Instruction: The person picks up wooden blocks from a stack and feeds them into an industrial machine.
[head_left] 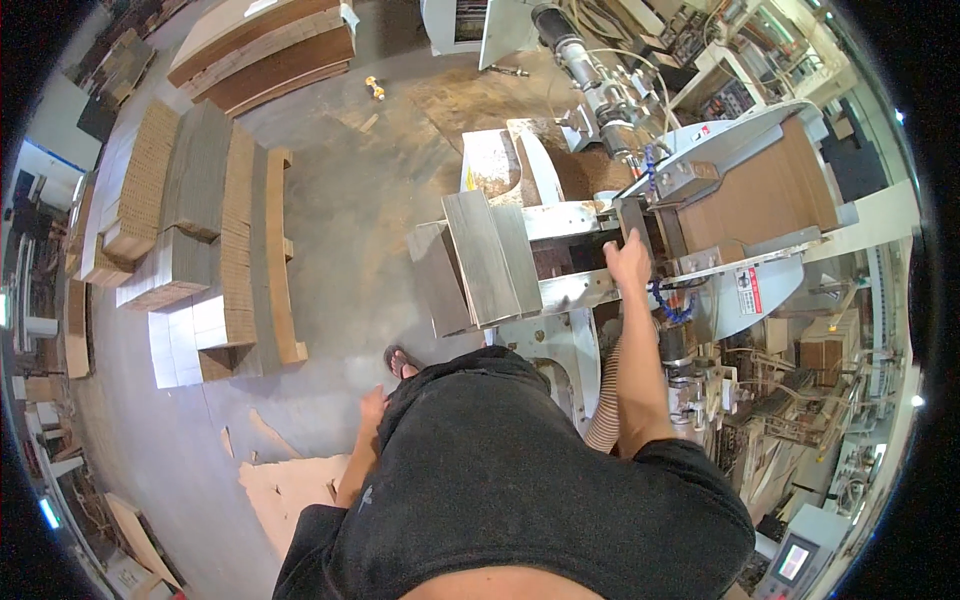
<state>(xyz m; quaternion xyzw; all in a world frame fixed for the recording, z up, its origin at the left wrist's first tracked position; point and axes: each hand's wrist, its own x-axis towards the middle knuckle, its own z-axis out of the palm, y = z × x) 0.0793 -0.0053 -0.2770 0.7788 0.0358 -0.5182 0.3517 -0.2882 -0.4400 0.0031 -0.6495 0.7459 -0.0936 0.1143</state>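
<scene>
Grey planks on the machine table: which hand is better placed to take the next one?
Right, probably. The right hand is stretched out onto the machine, just beside the grey planks. The left hand hangs low by the hip, over the floor, well away from them.
</scene>
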